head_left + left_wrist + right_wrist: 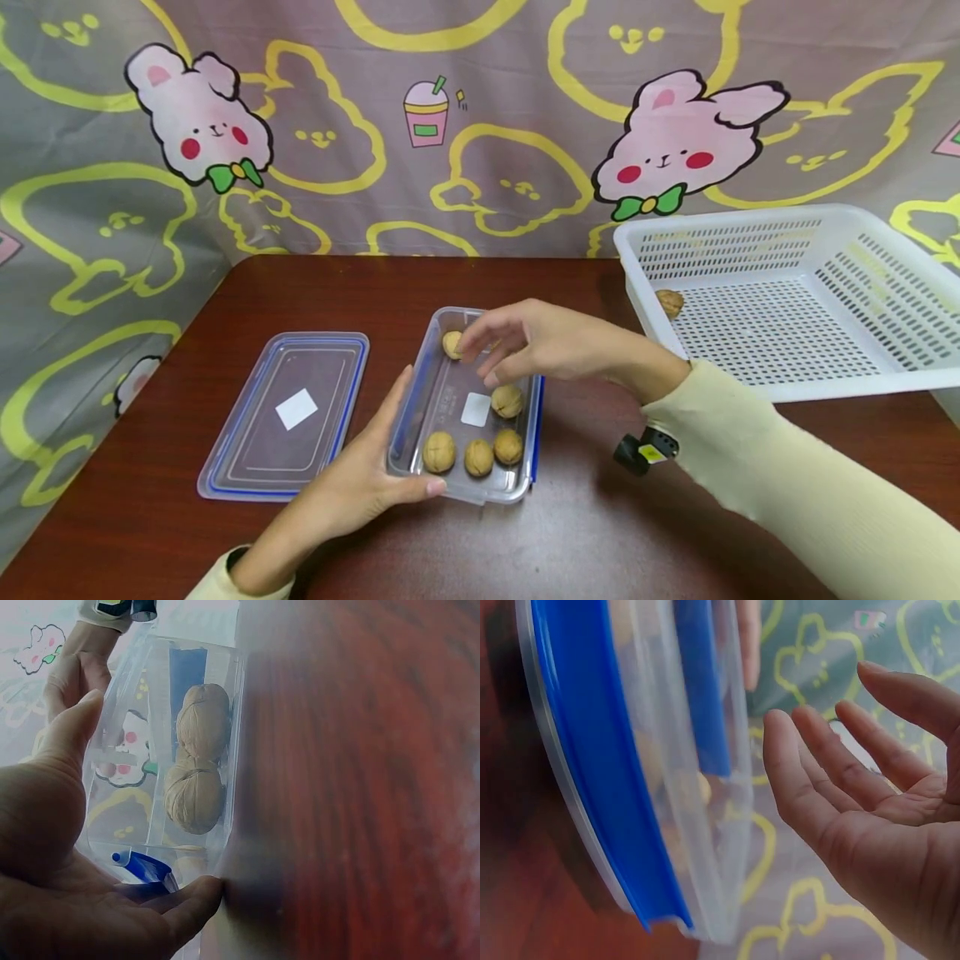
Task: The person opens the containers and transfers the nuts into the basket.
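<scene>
A clear plastic food container [459,487] with blue side clips stands at the middle of the table. Several walnuts [438,452] lie in it, mostly toward its near end, with one walnut [452,343] at the far left. My left hand [367,471] holds the container by its near left side, thumb along the near end. Over the far half hovers my right hand [532,342], fingers loosely bent and nothing in them; it hides part of the inside. In the right wrist view the right hand's fingers [784,761] are spread apart beside the container's wall.
Left of the container lies its clear lid [258,450] with a blue seal and a white sticker. A white perforated basket [840,385] stands at the back right, one walnut [670,303] by its left wall. Behind the table hangs a patterned curtain [510,50].
</scene>
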Demonstrator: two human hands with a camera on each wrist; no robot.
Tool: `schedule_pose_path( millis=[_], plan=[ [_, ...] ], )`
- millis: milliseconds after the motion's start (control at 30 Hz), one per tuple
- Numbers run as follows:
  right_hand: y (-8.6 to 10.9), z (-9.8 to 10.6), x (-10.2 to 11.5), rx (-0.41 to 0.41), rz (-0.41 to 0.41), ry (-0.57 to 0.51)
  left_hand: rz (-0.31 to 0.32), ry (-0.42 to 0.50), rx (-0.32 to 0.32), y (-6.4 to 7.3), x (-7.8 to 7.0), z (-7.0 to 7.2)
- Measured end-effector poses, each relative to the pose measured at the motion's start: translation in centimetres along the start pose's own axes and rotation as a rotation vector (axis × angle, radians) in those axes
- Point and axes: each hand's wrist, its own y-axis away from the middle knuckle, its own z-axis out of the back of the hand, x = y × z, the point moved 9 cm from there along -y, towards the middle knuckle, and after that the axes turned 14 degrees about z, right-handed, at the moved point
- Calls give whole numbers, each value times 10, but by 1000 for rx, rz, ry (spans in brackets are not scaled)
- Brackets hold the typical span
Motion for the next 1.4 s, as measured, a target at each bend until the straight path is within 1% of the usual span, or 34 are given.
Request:
schedule_pose_path(
  millis=[100, 300, 433, 567, 667, 800, 900, 1167, 1400],
  plan=[
    [-7, -14, -8, 21, -24, -34, -9, -2, 0, 1, -1, 1],
    [-21, -36, -25, 52, -78, -114, 9, 2, 4, 0, 2, 0],
    [-26, -48, -35, 52, -129, -197, 7, 10, 10, 0, 2, -1],
    [-28, -57, -42, 39, -177, -267, 5, -2, 8, 0, 1, -1],
    [-30, -62, -45, 39, -182, -280, 0, -16, 3, 0, 0, 0],
    [-33, -68, -48, 64, -160, -249, 3, -27, -2, 1, 1, 0],
    [-36, -71, -52, 75, -158, -237, 10, -31, -2, 1, 2, 0],
    [-39, -85, -64, 58, -230, -325, -4, -18, -4, 0, 1, 0],
    [-40, -94, -64, 66, -224, -370, -15, -24, -9, 0, 0, 0]
  ],
)
